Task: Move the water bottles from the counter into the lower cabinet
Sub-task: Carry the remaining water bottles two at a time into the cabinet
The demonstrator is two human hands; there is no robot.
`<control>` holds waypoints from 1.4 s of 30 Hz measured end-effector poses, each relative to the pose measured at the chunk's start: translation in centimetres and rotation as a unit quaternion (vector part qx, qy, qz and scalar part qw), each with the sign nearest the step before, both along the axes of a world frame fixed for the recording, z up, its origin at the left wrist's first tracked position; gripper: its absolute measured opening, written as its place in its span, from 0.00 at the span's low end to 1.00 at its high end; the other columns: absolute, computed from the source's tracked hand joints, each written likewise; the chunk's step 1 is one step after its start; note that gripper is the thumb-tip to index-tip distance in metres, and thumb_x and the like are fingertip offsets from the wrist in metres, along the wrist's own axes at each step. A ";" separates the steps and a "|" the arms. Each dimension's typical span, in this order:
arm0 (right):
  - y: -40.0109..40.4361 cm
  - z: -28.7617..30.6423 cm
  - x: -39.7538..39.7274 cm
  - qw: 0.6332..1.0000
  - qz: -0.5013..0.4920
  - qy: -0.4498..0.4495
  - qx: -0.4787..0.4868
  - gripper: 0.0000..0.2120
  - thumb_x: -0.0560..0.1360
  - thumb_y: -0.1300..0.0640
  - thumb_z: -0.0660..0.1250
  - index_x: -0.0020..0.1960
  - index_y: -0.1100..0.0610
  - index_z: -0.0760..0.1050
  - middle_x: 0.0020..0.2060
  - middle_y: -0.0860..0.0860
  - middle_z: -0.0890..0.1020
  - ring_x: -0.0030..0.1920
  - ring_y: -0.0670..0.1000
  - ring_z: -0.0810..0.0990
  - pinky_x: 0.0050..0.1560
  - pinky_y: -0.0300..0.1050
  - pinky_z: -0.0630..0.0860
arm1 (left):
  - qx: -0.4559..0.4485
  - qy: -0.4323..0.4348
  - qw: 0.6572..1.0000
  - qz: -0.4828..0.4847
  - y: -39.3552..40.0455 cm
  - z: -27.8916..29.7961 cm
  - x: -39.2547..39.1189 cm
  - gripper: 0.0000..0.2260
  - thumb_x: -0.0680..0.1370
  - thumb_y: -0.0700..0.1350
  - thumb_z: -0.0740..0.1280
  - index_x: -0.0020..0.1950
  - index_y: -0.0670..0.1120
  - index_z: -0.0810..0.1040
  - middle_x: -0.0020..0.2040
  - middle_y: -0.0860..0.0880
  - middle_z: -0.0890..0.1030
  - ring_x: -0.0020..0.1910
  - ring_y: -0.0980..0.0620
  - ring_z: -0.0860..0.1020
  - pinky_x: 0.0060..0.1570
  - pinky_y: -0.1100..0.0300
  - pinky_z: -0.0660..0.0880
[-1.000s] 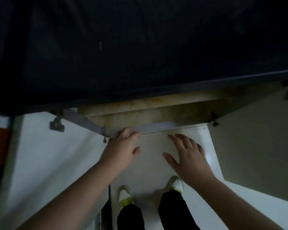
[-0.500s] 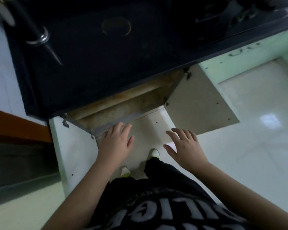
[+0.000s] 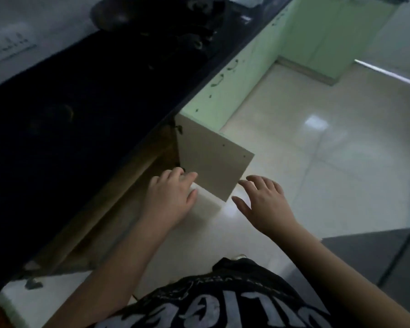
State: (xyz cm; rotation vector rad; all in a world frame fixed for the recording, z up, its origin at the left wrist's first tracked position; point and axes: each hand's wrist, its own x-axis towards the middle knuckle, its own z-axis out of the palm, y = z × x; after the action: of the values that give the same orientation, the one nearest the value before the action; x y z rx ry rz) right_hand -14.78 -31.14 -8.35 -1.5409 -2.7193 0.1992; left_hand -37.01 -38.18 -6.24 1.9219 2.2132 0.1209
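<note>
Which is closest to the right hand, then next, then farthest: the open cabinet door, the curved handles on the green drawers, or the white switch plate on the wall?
From the right hand:
1. Open cabinet door, just beyond the fingertips.
2. Drawer handles, farther along the green front.
3. Switch plate, far left on the wall across the counter.

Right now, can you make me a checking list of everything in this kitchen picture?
Surface: the counter is black and very dark; its front edge runs diagonally.
Job's things: no water bottles seen; the lower cabinet is open, and its door swings out over the floor.
Clutter: dark, blurry shapes at the far end of the counter, too dim to name.
Grippers: the left hand is empty, near the door's hinge side; the right hand is empty, fingers spread, near the door's free corner.
Cables: nothing seen.
Surroundings: green cabinets, shiny pale floor, a wall switch plate.
</note>
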 end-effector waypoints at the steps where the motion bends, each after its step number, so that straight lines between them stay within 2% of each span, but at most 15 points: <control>1: 0.6 0.0 1.2 1.000 -0.021 0.010 0.007 0.27 0.75 0.39 0.53 0.60 0.54 0.78 0.57 0.55 0.81 0.58 0.59 0.79 0.60 0.55 0.73 | 0.000 0.007 1.000 -0.023 1.4 0.3 1.1 0.23 0.80 0.57 0.51 0.73 0.53 0.68 0.67 0.48 0.74 0.65 0.47 0.72 0.61 0.50 0.69; 3: 1.9 -0.1 3.8 0.998 -0.058 0.017 0.015 0.25 0.75 0.40 0.54 0.59 0.55 0.78 0.56 0.55 0.81 0.57 0.59 0.79 0.59 0.54 0.73 | 0.002 0.006 0.998 -0.064 4.4 0.6 3.5 0.27 0.76 0.59 0.48 0.70 0.52 0.72 0.62 0.47 0.77 0.60 0.46 0.75 0.55 0.50 0.71; 9: 6.6 -0.9 12.4 0.987 -0.159 0.026 0.026 0.24 0.75 0.40 0.55 0.57 0.54 0.78 0.55 0.54 0.81 0.55 0.58 0.79 0.58 0.54 0.74 | 0.020 0.019 0.987 -0.159 14.0 1.3 11.8 0.24 0.75 0.57 0.54 0.63 0.48 0.78 0.55 0.46 0.81 0.53 0.44 0.80 0.48 0.49 0.75; 15: 11.6 -1.2 19.4 0.972 -0.232 0.033 0.020 0.24 0.75 0.41 0.54 0.57 0.55 0.79 0.55 0.55 0.82 0.56 0.58 0.79 0.57 0.54 0.74 | 0.025 0.038 0.972 -0.229 21.3 1.5 19.4 0.23 0.75 0.57 0.56 0.62 0.48 0.79 0.54 0.47 0.82 0.50 0.44 0.80 0.48 0.51 0.74; 21: 16.7 -1.4 22.9 0.964 -0.264 0.023 0.001 0.24 0.76 0.41 0.53 0.57 0.53 0.79 0.55 0.54 0.82 0.56 0.57 0.80 0.57 0.53 0.75 | 0.023 0.044 0.962 -0.267 26.5 1.4 23.9 0.22 0.75 0.56 0.57 0.61 0.48 0.80 0.53 0.46 0.82 0.51 0.44 0.81 0.49 0.49 0.75; 24: 20.3 -1.3 24.1 0.962 -0.273 0.029 -0.005 0.24 0.76 0.41 0.52 0.58 0.53 0.79 0.56 0.54 0.82 0.56 0.57 0.79 0.58 0.54 0.74 | 0.073 0.021 0.958 -0.278 30.3 1.2 24.8 0.21 0.76 0.55 0.57 0.61 0.46 0.80 0.54 0.45 0.82 0.53 0.44 0.80 0.51 0.49 0.74; 28: 25.7 -1.1 25.9 0.963 -0.268 0.020 0.009 0.23 0.77 0.42 0.52 0.58 0.54 0.79 0.55 0.54 0.82 0.55 0.57 0.80 0.56 0.53 0.75 | 0.148 -0.026 0.944 -0.292 36.5 0.4 26.7 0.19 0.77 0.52 0.60 0.62 0.45 0.79 0.55 0.46 0.81 0.54 0.45 0.78 0.55 0.50 0.68; 33: 31.3 0.6 28.8 0.962 -0.272 0.001 0.005 0.22 0.76 0.42 0.54 0.57 0.53 0.79 0.54 0.52 0.82 0.53 0.55 0.81 0.55 0.50 0.76 | 0.110 -0.050 0.947 -0.297 43.7 -0.2 28.9 0.19 0.77 0.54 0.58 0.63 0.47 0.79 0.56 0.46 0.81 0.54 0.44 0.79 0.54 0.48 0.73; 42: 40.5 2.6 36.8 0.939 -0.342 0.041 0.013 0.24 0.77 0.41 0.52 0.62 0.53 0.76 0.59 0.53 0.80 0.59 0.55 0.78 0.59 0.52 0.74 | 0.087 -0.035 0.930 -0.354 57.1 1.2 35.1 0.20 0.77 0.56 0.58 0.63 0.48 0.78 0.56 0.48 0.81 0.54 0.45 0.80 0.52 0.49 0.75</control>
State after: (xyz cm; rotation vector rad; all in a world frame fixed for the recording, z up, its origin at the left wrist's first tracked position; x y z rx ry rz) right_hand 22.00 9.38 -5.70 -2.2766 -1.9494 0.2020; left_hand -1.88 18.89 -5.02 2.6302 1.3761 0.2655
